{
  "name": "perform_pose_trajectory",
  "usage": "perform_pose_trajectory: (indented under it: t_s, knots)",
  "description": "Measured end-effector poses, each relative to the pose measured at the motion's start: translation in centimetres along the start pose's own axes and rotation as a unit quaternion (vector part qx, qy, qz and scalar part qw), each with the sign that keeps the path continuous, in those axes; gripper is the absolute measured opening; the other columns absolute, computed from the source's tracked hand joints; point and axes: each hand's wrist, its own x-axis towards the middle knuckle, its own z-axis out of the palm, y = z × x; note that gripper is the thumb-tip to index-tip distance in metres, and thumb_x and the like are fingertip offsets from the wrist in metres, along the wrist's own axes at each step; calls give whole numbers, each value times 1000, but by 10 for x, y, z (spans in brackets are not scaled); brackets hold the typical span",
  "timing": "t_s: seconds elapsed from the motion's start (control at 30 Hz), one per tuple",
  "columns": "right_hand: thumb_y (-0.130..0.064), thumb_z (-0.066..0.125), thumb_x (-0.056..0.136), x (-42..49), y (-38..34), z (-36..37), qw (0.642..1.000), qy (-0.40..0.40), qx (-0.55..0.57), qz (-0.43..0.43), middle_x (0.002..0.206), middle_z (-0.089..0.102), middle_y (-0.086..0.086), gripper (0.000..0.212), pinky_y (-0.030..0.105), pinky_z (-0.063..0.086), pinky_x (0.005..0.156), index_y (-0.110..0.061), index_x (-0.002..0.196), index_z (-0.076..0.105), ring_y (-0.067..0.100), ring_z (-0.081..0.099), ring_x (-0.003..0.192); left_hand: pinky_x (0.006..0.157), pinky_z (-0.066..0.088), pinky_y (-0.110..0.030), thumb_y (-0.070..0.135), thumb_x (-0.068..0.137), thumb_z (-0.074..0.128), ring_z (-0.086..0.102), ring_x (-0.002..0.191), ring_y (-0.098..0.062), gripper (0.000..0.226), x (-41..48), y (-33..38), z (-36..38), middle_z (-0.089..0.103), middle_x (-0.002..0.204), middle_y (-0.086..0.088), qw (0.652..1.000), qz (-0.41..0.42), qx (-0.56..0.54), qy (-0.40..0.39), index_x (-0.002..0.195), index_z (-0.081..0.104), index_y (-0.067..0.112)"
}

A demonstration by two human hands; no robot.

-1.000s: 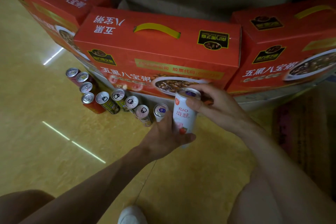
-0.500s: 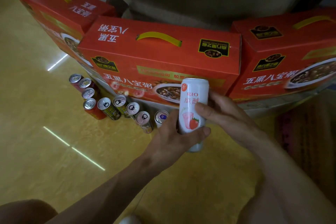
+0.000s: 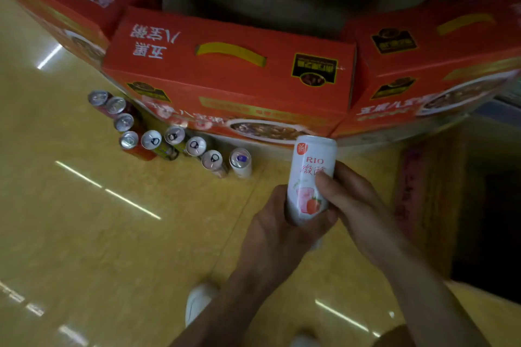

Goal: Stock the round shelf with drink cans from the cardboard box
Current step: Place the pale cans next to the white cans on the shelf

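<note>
While we hold the slim white RIO can [image 3: 311, 177] upright above the yellow floor [image 3: 84, 220], its label faces us: a round red seal near the rim, Chinese lettering, a pink drink and a strawberry. Our left hand [image 3: 277, 231] curls round its lower half; our right hand [image 3: 358, 205] grips its side, thumb across the label. Red gift boxes [image 3: 231, 76] stand just behind, a curved row of cans [image 3: 194, 146] to the left.
</note>
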Motion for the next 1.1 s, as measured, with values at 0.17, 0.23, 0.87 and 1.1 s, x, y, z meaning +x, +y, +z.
perform_pose_trajectory:
  t_s: [0.17, 0.23, 0.87, 1.1]
  knots:
    - [-33, 63, 95, -45, -4, -2, 999, 16, 8, 37, 110, 73, 11, 29, 39, 57, 85, -14, 117, 66, 26, 71, 105, 56, 50, -19, 41, 79, 83, 66, 61, 0, 33, -40, 6, 9, 71, 80, 16, 999, -24, 27, -11, 98, 61, 25]
    - [-34, 64, 94, -64, -11, -3, 998, 16, 21, 49, 112, 74, 9, 31, 34, 58, 82, -15, 119, 66, 23, 71, 106, 54, 46, -14, 40, 79, 83, 66, 61, 0, 33, -57, 11, 11, 71, 81, 17, 999, -33, 32, -23, 99, 61, 27]
    - [-33, 63, 90, -253, -345, 33, 998, -3, -48, 30, 116, 73, -5, 36, 31, 56, 93, -19, 123, 62, 10, 68, 110, 71, 57, -34, 55, 70, 73, 68, 78, -10, 50, -280, 302, -56, 71, 91, 6, 994, -40, 72, -70, 108, 57, 27]
    - [-20, 67, 94, -283, -473, 47, 995, 19, -86, -52, 109, 75, -8, 21, 15, 54, 69, -25, 114, 63, 1, 70, 98, 73, 61, -40, 54, 77, 76, 73, 82, -15, 50, -321, 417, -86, 73, 94, 2, 995, 56, 37, -80, 111, 59, 22]
